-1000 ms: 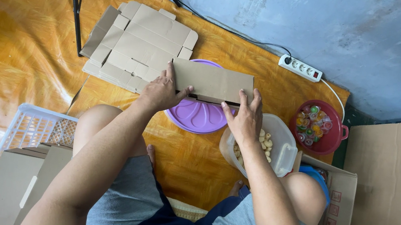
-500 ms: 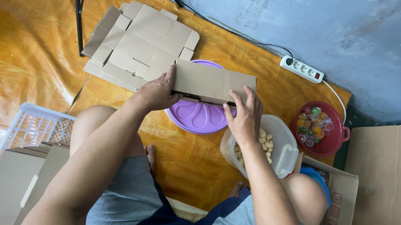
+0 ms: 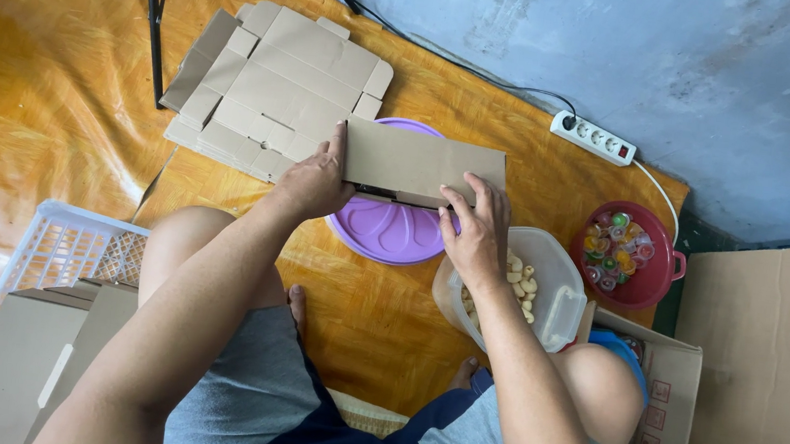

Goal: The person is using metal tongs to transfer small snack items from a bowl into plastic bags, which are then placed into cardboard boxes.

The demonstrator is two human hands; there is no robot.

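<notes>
We see both hands gripping a folded cardboard box (image 3: 424,164): the left hand (image 3: 315,181) clasps its left end with the thumb up against the front face, and the right hand (image 3: 475,229) pinches its lower right edge with the fingers spread over the front. The box is held just above a purple lid (image 3: 387,233) lying on the orange floor mat (image 3: 56,64). Behind it lies a stack of flat cardboard sheets (image 3: 277,85). To the right sit a clear tub of pale snacks (image 3: 550,294), a red bowl of coloured cups (image 3: 624,253) and a white power strip (image 3: 593,138). A white basket (image 3: 55,248) stands at lower left.
</notes>
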